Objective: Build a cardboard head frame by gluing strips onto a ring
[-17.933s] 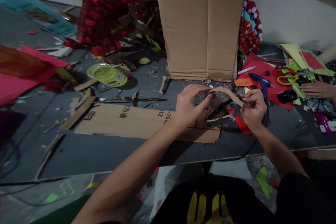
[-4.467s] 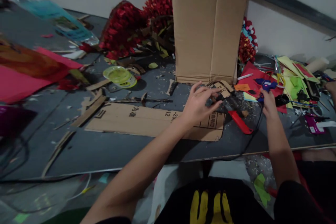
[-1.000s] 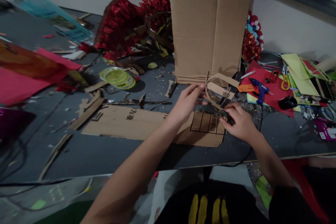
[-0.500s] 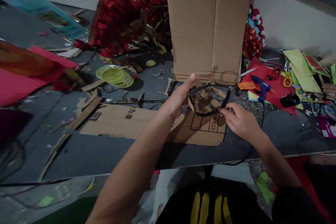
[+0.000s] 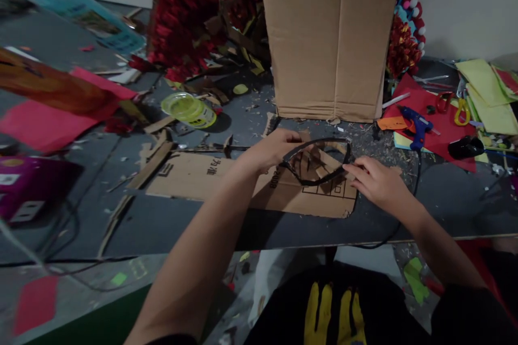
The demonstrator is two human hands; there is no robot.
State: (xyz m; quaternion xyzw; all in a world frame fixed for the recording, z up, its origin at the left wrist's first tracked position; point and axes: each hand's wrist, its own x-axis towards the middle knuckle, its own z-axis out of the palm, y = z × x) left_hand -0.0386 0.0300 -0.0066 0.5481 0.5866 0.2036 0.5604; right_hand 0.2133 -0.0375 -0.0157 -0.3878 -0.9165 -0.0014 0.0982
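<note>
A hollow frame of bent cardboard strips with a black rim (image 5: 311,182) is held just above the table. My left hand (image 5: 272,149) grips its left side, and some of those fingers show through the opening. At the right end, my right hand (image 5: 374,180) pinches the black rim between thumb and fingers. Beneath the frame lies a flat cardboard piece (image 5: 190,179) with printed black characters and boxes. Behind both hands a tall cardboard panel (image 5: 307,38) stands upright.
Right of the panel are a blue glue gun (image 5: 421,128), yellow-handled scissors (image 5: 462,112) and red paper (image 5: 461,146). A yellow-green tub (image 5: 190,111), cardboard strips (image 5: 156,164) and a purple box (image 5: 34,188) are left. Scraps litter the grey table (image 5: 226,226).
The frame has turned so its opening faces me more. My left hand has shifted from an upright thumb grip to fingers reaching behind the rim. The view has moved slightly left.
</note>
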